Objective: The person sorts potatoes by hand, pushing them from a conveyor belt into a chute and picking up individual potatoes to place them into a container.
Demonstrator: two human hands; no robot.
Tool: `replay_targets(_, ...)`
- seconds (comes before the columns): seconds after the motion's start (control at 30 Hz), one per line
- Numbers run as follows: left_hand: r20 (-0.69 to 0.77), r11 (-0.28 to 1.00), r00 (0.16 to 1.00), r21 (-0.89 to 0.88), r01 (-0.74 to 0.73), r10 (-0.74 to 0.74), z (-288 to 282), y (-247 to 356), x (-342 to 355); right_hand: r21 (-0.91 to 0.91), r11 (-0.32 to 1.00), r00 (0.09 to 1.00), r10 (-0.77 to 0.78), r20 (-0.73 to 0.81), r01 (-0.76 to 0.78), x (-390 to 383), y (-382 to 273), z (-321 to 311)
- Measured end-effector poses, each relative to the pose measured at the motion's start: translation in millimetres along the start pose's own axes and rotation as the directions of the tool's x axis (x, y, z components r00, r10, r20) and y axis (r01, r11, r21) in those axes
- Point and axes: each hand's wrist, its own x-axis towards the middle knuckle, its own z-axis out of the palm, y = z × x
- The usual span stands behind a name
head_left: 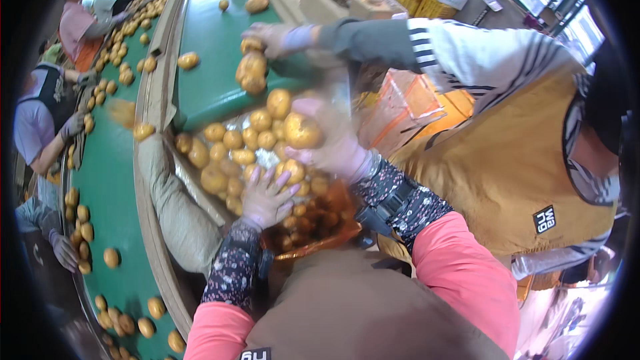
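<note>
My left hand (pixel 267 197), in a pale lilac glove, rests among potatoes (pixel 217 153) on a sloping chute, its fingers spread. My right hand (pixel 333 145), gloved alike and blurred, grips a large potato (pixel 301 130) with thumb and fingers around its side. Below my hands an orange container (pixel 337 220) holds more potatoes, partly hidden. A co-worker's gloved hand (pixel 270 39) reaches from the right over potatoes at the end of the green belt (pixel 207 37) above the chute.
A long green conveyor (pixel 107 193) with scattered potatoes runs along the left, workers (pixel 50 113) beside it. A padded rail (pixel 167 197) borders the chute. A co-worker in a mustard apron (pixel 493 160) stands close at my right. Yellow crates (pixel 430 5) are stacked behind.
</note>
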Motion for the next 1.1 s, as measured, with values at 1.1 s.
replay_targets(1.1,0.075,0.999,0.997,0.007,0.035,-0.036,-17,34,-37,-0.348,0.881,0.919,0.378,0.112,-0.320,32,6,66)
